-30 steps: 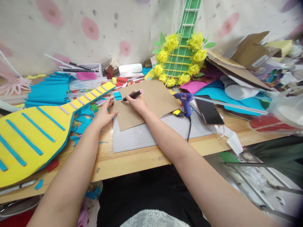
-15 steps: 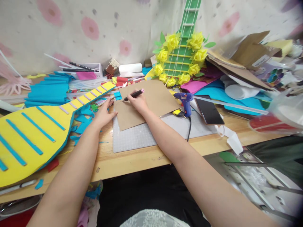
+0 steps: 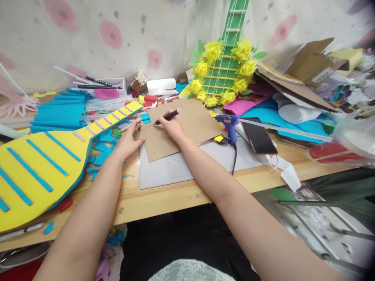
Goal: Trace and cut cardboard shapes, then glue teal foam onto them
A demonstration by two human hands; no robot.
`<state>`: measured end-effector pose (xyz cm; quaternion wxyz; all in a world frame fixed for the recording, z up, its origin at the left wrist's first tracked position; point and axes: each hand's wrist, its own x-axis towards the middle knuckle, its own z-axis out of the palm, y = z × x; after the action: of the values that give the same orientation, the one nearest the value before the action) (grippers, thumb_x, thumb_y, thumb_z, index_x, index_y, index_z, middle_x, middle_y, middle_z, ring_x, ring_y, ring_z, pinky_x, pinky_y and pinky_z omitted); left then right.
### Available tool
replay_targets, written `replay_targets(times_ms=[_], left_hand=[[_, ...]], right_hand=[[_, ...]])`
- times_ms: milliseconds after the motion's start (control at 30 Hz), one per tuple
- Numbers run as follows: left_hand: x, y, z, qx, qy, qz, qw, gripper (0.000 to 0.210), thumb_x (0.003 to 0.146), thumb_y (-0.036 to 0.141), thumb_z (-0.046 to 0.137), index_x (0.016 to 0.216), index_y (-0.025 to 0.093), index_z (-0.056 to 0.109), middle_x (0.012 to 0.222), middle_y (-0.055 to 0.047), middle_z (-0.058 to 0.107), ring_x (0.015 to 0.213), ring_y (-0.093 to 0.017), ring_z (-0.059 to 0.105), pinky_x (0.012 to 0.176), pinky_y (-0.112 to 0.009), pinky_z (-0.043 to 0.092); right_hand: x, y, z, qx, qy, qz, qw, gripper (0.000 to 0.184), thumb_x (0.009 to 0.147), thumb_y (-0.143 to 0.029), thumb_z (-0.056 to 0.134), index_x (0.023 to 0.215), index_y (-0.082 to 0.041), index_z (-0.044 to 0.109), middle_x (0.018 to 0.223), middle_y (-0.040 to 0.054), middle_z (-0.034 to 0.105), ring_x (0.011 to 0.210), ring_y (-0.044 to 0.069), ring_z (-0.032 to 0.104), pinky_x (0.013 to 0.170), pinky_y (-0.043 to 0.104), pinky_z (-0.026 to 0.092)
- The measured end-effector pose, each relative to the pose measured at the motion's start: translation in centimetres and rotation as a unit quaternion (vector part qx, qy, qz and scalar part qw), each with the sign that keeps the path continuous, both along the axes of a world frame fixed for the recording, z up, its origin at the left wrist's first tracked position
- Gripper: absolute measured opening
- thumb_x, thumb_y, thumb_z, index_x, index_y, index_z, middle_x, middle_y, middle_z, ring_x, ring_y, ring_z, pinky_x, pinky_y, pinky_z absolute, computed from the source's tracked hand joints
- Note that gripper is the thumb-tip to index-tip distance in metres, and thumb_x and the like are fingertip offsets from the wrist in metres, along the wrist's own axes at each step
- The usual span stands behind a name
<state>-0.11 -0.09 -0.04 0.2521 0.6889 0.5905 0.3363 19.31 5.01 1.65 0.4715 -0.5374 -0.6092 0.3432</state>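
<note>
A black marker (image 3: 167,116) with a pink end is gripped in my right hand (image 3: 173,129), its tip down at the left part of a brown cardboard sheet (image 3: 193,121). A short dark line shows on the card by the tip. My left hand (image 3: 129,139) lies at the card's left edge with thumb and fingers spread, the thumb touching the edge. Under the card is a grey cutting mat (image 3: 166,171). To the left rests a yellow cardboard guitar shape (image 3: 35,168) with blue and lilac strips.
Right of the card stand a blue glue gun (image 3: 230,127) and a phone (image 3: 259,136). A green paper guitar (image 3: 224,68) with yellow flowers leans at the back. Blue paper scraps (image 3: 102,150) lie left; a clear tub (image 3: 348,144) sits far right.
My right hand and the marker have shifted slightly to the right, and the line on the card looks longer. My left hand stays in place.
</note>
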Motion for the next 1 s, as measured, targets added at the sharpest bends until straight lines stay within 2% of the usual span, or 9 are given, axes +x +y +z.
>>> replay_targets(times_ms=[200,500,700,867,1000], left_hand=[[0.0,0.0,0.0,-0.001,-0.003,-0.004,1.0,0.084,0.07,0.026,0.065,0.145,0.019,0.026,0.141,-0.013,0.045,0.132,-0.025,0.039,0.11,-0.042,0.028],[0.4,-0.5,1.0,-0.015,0.007,-0.004,1.0,0.084,0.072,0.025,0.064,0.145,0.015,0.024,0.141,-0.016,0.044,0.133,-0.025,0.038,0.111,-0.04,0.027],[0.3,-0.4,0.7,-0.013,-0.004,-0.006,1.0,0.084,0.071,0.026,0.064,0.145,0.019,0.025,0.141,-0.014,0.044,0.132,-0.026,0.038,0.11,-0.043,0.028],[0.2,-0.3,0.5,-0.005,-0.005,-0.006,1.0,0.084,0.071,0.025,0.065,0.145,0.019,0.026,0.141,-0.014,0.044,0.133,-0.025,0.038,0.111,-0.042,0.026],[0.0,-0.2,0.3,-0.002,0.003,-0.007,1.0,0.084,0.071,0.026,0.065,0.145,0.019,0.026,0.141,-0.014,0.044,0.133,-0.025,0.038,0.111,-0.042,0.027]], right_hand=[[-0.1,0.2,-0.3,0.004,-0.005,0.012,1.0,0.017,0.071,-0.037,0.051,0.069,-0.021,0.046,0.066,-0.0017,0.053,0.066,0.015,0.053,0.069,0.031,0.042],[0.1,0.0,0.0,0.003,0.014,-0.005,1.0,0.016,0.07,-0.034,0.052,0.067,-0.021,0.044,0.064,-0.0028,0.051,0.065,0.015,0.054,0.069,0.031,0.042],[-0.1,0.3,-0.4,0.01,0.016,0.01,1.0,0.018,0.07,-0.038,0.052,0.068,-0.021,0.045,0.065,-0.0027,0.053,0.066,0.015,0.054,0.068,0.031,0.042],[0.2,0.0,0.1,0.005,0.013,-0.013,1.0,0.016,0.068,-0.035,0.051,0.068,-0.021,0.044,0.064,-0.0031,0.05,0.066,0.015,0.053,0.07,0.031,0.042],[0.6,0.1,0.4,-0.017,0.047,-0.028,0.998,0.014,0.069,-0.032,0.052,0.069,-0.021,0.044,0.062,-0.0032,0.05,0.065,0.015,0.053,0.069,0.03,0.042]])
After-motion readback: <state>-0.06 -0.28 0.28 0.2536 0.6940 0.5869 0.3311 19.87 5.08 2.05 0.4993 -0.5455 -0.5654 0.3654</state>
